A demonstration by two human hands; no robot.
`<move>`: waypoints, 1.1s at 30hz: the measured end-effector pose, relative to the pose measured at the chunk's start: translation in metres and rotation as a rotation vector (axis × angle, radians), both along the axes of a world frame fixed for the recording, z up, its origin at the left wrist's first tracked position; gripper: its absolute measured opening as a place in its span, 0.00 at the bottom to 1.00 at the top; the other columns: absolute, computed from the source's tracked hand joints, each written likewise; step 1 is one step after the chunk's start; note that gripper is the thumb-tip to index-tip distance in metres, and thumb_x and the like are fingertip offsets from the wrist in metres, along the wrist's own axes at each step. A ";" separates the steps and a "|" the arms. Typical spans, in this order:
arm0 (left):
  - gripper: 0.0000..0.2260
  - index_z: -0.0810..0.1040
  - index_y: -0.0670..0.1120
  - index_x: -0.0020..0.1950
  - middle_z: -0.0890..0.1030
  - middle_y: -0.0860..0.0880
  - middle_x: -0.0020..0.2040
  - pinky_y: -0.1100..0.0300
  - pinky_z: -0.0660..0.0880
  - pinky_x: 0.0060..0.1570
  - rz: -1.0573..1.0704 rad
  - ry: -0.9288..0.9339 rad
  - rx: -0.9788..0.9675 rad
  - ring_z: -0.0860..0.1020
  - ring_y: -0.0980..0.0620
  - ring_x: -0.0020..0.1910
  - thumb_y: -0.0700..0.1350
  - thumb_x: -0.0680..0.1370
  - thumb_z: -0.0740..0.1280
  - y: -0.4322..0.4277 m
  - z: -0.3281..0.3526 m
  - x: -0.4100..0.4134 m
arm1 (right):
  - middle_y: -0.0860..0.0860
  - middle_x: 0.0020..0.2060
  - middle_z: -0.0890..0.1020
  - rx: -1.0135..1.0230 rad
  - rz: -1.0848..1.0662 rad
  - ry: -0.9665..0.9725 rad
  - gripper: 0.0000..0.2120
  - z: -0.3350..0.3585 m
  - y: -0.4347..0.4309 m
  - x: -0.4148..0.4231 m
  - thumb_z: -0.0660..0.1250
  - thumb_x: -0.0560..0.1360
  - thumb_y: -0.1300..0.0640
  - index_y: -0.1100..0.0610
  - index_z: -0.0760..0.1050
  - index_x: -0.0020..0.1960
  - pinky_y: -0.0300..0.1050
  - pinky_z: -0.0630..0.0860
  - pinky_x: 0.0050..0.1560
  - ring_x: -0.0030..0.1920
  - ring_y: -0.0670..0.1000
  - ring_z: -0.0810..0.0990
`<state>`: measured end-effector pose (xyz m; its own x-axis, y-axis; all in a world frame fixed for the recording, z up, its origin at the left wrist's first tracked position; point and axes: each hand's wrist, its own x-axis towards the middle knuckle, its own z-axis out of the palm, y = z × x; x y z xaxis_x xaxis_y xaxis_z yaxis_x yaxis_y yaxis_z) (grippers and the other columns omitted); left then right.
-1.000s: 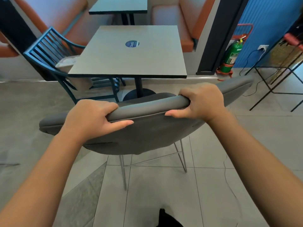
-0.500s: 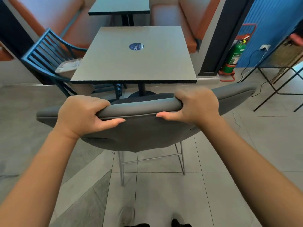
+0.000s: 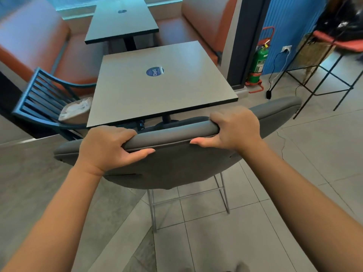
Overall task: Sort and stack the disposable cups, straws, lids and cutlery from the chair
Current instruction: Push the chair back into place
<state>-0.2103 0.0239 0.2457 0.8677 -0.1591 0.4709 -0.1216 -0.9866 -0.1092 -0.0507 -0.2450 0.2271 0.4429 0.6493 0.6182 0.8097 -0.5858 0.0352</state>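
Over the last second the grey chair point(image 3: 176, 154) has slid farther from the viewer and closer to the near edge of the square table point(image 3: 163, 91), while the view has tipped up, showing more far table point(image 3: 121, 20).

A brown box point(image 3: 75, 112) heaped with white disposable cutlery and lids sits on the slatted blue chair's point(image 3: 41, 95) seat.
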 end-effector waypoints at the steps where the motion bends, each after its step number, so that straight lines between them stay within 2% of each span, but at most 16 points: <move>1: 0.29 0.81 0.47 0.36 0.78 0.51 0.27 0.59 0.71 0.26 -0.002 -0.003 -0.001 0.75 0.50 0.25 0.71 0.73 0.56 0.005 0.001 0.002 | 0.48 0.24 0.72 0.004 -0.002 -0.010 0.35 0.000 0.005 0.001 0.53 0.67 0.22 0.55 0.71 0.30 0.40 0.59 0.29 0.25 0.49 0.67; 6: 0.30 0.81 0.47 0.35 0.78 0.51 0.27 0.60 0.70 0.26 -0.001 -0.019 0.010 0.74 0.50 0.25 0.71 0.73 0.56 0.013 -0.001 0.008 | 0.50 0.24 0.74 0.071 0.033 -0.079 0.35 -0.007 0.012 0.012 0.58 0.67 0.23 0.56 0.70 0.29 0.42 0.65 0.27 0.25 0.51 0.71; 11: 0.30 0.80 0.47 0.34 0.77 0.51 0.26 0.58 0.70 0.25 0.042 -0.023 0.000 0.74 0.50 0.25 0.71 0.73 0.56 0.009 0.001 0.017 | 0.50 0.24 0.74 0.096 0.059 -0.094 0.34 -0.006 0.011 0.021 0.59 0.67 0.24 0.56 0.71 0.29 0.43 0.67 0.27 0.25 0.51 0.72; 19: 0.30 0.80 0.46 0.34 0.78 0.50 0.27 0.59 0.70 0.26 0.104 -0.036 -0.001 0.76 0.50 0.26 0.71 0.73 0.55 -0.001 -0.002 0.018 | 0.50 0.23 0.74 0.126 0.079 -0.140 0.33 -0.007 0.007 0.028 0.60 0.67 0.25 0.56 0.72 0.28 0.41 0.63 0.29 0.24 0.51 0.72; 25: 0.30 0.80 0.46 0.34 0.77 0.51 0.26 0.61 0.68 0.25 0.111 -0.025 -0.020 0.74 0.51 0.25 0.71 0.72 0.56 -0.010 -0.001 0.019 | 0.50 0.24 0.75 0.084 0.086 -0.107 0.33 -0.006 0.002 0.032 0.60 0.68 0.25 0.56 0.74 0.30 0.40 0.65 0.29 0.25 0.51 0.73; 29: 0.27 0.78 0.47 0.31 0.75 0.52 0.25 0.64 0.60 0.27 0.104 -0.023 -0.024 0.72 0.52 0.23 0.69 0.72 0.59 -0.015 0.003 0.019 | 0.51 0.24 0.76 0.078 0.078 -0.093 0.33 -0.005 0.000 0.035 0.59 0.68 0.25 0.56 0.75 0.30 0.42 0.68 0.29 0.26 0.52 0.74; 33: 0.26 0.78 0.47 0.33 0.75 0.52 0.25 0.63 0.62 0.26 0.112 -0.001 -0.033 0.73 0.52 0.23 0.69 0.72 0.59 -0.012 -0.002 0.009 | 0.50 0.25 0.76 0.103 0.090 -0.106 0.33 -0.009 0.002 0.024 0.60 0.67 0.25 0.56 0.75 0.30 0.42 0.68 0.29 0.26 0.51 0.74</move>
<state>-0.2017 0.0120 0.2437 0.8789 -0.0459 0.4748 -0.0104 -0.9970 -0.0770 -0.0268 -0.2428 0.2181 0.3149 0.6145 0.7233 0.8540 -0.5160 0.0666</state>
